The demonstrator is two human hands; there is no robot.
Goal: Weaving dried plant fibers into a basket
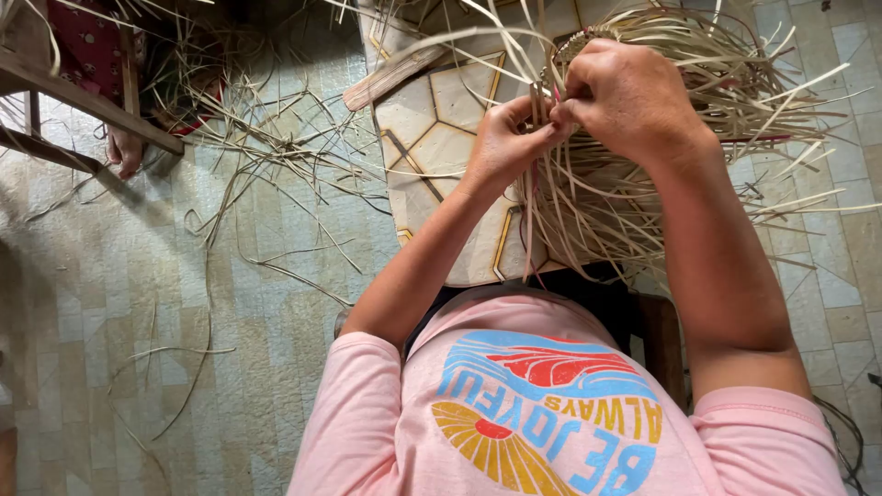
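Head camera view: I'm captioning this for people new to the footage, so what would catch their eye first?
Top centre, the left hand and right hand meet, pinching pale straw-coloured strips of a half-woven piece whose loose ends fan out over a cushion with a hexagon pattern. At the bottom is the person's pink printed shirt. Loose strips litter the tiled floor at left.

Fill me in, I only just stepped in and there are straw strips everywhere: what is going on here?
A person in a pink shirt is working with both bare hands on a half-woven piece of pale straw strips. The left hand and right hand meet at its edge, pinching strips between the fingers. Long loose ends fan out from the weave over a patterned cushion. More stray strips lie scattered on the tiled floor. Another person's foot shows at upper left.
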